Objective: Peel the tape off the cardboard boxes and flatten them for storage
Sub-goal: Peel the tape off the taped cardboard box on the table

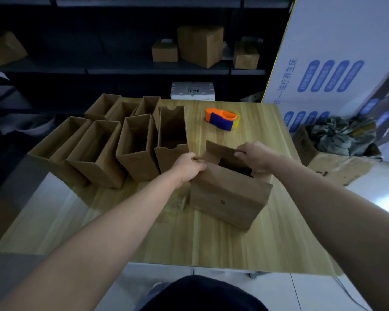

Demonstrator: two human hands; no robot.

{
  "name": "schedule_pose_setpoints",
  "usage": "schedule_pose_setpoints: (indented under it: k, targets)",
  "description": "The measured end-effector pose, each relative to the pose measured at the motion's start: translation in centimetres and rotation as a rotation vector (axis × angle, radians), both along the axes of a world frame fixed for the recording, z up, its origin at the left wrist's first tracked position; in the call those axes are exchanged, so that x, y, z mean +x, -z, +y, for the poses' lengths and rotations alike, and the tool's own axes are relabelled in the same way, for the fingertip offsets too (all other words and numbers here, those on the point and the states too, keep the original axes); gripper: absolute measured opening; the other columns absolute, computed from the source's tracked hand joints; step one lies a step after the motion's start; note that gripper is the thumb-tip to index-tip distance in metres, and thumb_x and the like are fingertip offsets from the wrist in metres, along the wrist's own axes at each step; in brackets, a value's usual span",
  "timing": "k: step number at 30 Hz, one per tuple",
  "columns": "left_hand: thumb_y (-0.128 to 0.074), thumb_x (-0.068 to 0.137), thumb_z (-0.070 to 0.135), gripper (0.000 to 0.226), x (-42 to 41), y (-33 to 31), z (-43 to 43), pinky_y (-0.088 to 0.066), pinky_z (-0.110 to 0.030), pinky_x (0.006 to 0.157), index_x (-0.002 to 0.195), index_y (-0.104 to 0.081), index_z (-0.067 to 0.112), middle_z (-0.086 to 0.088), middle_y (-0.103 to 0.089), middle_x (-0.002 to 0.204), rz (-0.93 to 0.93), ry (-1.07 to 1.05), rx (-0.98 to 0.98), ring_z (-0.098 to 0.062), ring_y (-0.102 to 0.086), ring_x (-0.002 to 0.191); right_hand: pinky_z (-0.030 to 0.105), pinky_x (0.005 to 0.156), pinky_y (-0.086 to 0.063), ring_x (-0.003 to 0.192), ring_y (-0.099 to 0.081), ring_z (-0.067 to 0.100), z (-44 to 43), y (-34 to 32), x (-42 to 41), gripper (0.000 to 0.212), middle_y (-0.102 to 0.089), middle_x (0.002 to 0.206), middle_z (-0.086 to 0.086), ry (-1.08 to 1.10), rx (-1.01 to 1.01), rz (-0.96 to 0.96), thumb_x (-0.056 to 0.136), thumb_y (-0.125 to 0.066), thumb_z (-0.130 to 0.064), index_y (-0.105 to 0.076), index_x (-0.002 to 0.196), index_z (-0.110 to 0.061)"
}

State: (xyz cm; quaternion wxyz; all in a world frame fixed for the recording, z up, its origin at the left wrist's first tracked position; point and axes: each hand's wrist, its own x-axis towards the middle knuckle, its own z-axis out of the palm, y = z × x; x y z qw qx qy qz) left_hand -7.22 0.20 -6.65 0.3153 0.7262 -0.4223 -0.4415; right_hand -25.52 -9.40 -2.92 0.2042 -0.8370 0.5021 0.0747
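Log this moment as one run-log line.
left hand: grips box edge | right hand: holds flap | box: upright, top open, on table | tape dispenser: idle, beyond box

Cardboard boxes on the table [245, 243]: eight, namely seven open-topped ones grouped at the left [139, 147] and one apart at centre [229, 194]. Tape dispenser [222, 118]: one, orange and blue. Shelf behind: four closed cardboard boxes [200, 46]; white carton [192, 90]: one; floor box at right [332, 160]: one.
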Motion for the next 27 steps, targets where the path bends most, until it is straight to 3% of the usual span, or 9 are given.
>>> schedule_pose_setpoints:
  k: [6, 8, 11, 15, 18, 20, 22, 27]
  targets:
    - [-0.06, 0.086, 0.048, 0.049, -1.9, -1.7, -1.6, -0.044, -0.03, 0.086, 0.119, -0.062, 0.011, -0.001, -0.062, 0.112, 0.068, -0.152, -0.058, -0.019, -0.057, 0.102, 0.04, 0.083, -0.05, 0.097, -0.058, 0.027, 0.3, -1.5, -0.8, 0.037, -0.062, 0.108, 0.01, 0.095, -0.188, -0.033, 0.101, -0.037, -0.037, -0.061, 0.117, -0.014]
    - [-0.06, 0.086, 0.043, 0.042, -2.4, -2.7, -2.1, -0.041, -0.027, 0.078, 0.113, -0.062, 0.011, -0.002, -0.06, 0.104, 0.071, -0.188, -0.046, -0.016, -0.056, 0.09, 0.041, 0.08, -0.053, 0.093, -0.06, 0.027, 0.3, -2.1, -0.9, 0.037, -0.063, 0.103, 0.01, 0.116, -0.26, -0.051, 0.1, -0.037, -0.037, -0.062, 0.115, -0.013]
    - [-0.057, 0.086, 0.021, 0.023, -2.9, -4.4, -2.7, -0.038, -0.025, 0.064, 0.104, -0.063, 0.007, -0.007, -0.06, 0.102, 0.057, -0.129, 0.006, -0.012, -0.052, 0.077, 0.042, 0.08, -0.054, 0.09, -0.062, 0.024, 0.5, -2.5, -1.2, 0.037, -0.064, 0.099, 0.007, 0.13, -0.302, -0.06, 0.1, -0.037, -0.036, -0.063, 0.115, -0.014]
    - [-0.055, 0.083, 0.001, 0.058, -3.4, -4.6, -3.3, -0.044, -0.035, 0.088, 0.137, -0.039, 0.012, -0.013, -0.05, 0.128, -0.103, 0.061, 0.083, -0.026, -0.049, 0.114, 0.034, 0.077, -0.053, 0.087, -0.061, 0.021, 1.1, -2.6, -1.7, 0.035, -0.063, 0.095, 0.005, 0.137, -0.288, -0.079, 0.101, -0.038, -0.034, -0.063, 0.113, -0.013]
    - [-0.073, 0.079, 0.015, 0.083, -3.7, -3.4, -3.7, -0.042, -0.039, 0.097, 0.146, -0.023, 0.015, -0.013, -0.043, 0.14, -0.191, 0.129, 0.097, -0.03, -0.045, 0.126, 0.029, 0.073, -0.051, 0.088, -0.061, 0.019, 1.7, -2.5, -1.9, 0.034, -0.064, 0.1, 0.006, 0.12, -0.259, -0.075, 0.101, -0.038, -0.033, -0.063, 0.114, -0.014]
    - [-0.08, 0.071, 0.032, 0.084, -4.0, -2.6, -3.7, -0.046, -0.037, 0.088, 0.138, -0.034, 0.012, -0.01, -0.051, 0.131, -0.357, 0.159, 0.081, -0.026, -0.053, 0.115, 0.028, 0.073, -0.052, 0.087, -0.062, 0.017, 2.0, -2.2, -1.8, 0.033, -0.065, 0.099, 0.005, 0.115, -0.222, -0.08, 0.101, -0.038, -0.034, -0.063, 0.113, -0.016]
    - [-0.079, 0.068, 0.044, 0.063, -4.3, -1.9, -3.6, -0.049, -0.032, 0.071, 0.117, -0.052, 0.015, -0.005, -0.061, 0.109, -0.549, 0.172, 0.045, -0.021, -0.059, 0.093, 0.034, 0.078, -0.055, 0.086, -0.063, 0.018, 2.2, -1.9, -1.8, 0.034, -0.065, 0.097, 0.005, 0.098, -0.218, -0.061, 0.101, -0.038, -0.035, -0.063, 0.113, -0.016]
    - [-0.07, 0.078, 0.045, 0.036, -4.2, -1.5, -3.9, -0.04, -0.024, 0.051, 0.093, -0.061, 0.014, -0.001, -0.06, 0.082, -0.644, 0.129, 0.026, -0.015, -0.058, 0.07, 0.033, 0.08, -0.055, 0.087, -0.062, 0.016, 2.3, -2.0, -1.9, 0.032, -0.064, 0.096, 0.003, 0.053, -0.217, -0.07, 0.101, -0.038, -0.035, -0.063, 0.114, -0.019]
